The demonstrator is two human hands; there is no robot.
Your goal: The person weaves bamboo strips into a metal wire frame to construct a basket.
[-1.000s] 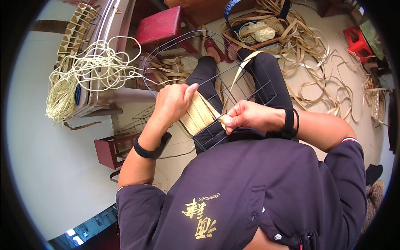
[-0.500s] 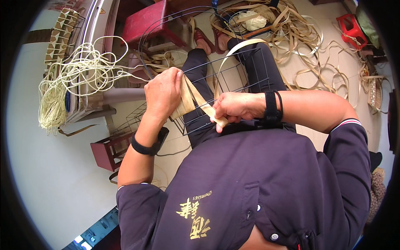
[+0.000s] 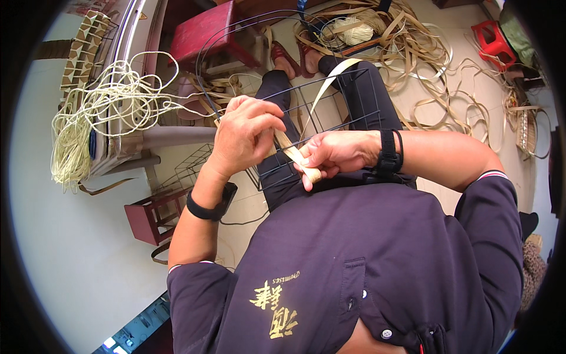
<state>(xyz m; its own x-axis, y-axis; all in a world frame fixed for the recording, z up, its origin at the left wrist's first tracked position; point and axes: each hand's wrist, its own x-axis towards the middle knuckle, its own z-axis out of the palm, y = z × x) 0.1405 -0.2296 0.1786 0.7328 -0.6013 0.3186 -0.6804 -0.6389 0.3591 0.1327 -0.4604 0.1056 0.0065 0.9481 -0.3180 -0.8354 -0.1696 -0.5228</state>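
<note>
A black wire basket frame (image 3: 330, 127) with a tall hooped handle rests over my thighs. At its left side, my left hand (image 3: 244, 133) is closed, its bent fingers at a tan flat strip (image 3: 287, 146) that wraps the wire there; its fingertips are partly hidden. My right hand (image 3: 336, 152) pinches that strip near its curled lower end, close to my shirt. Between the two hands the strip runs taut and slanted. A paler length of strip (image 3: 333, 76) arches up over the frame's far rim beyond my right hand.
Pale cord (image 3: 127, 106) hangs in a tangle on the left by the table edge. A red stool (image 3: 203, 32) stands behind it. Loose tan strips (image 3: 413, 47) and a cord ball (image 3: 356, 30) lie on the floor ahead. A red plastic stool (image 3: 492, 44) stands far right.
My left hand has shifted right and nearer the right hand, its fingers rolling over the strip. My right hand stays almost in place, and the strip end now curls at its fingertips.
</note>
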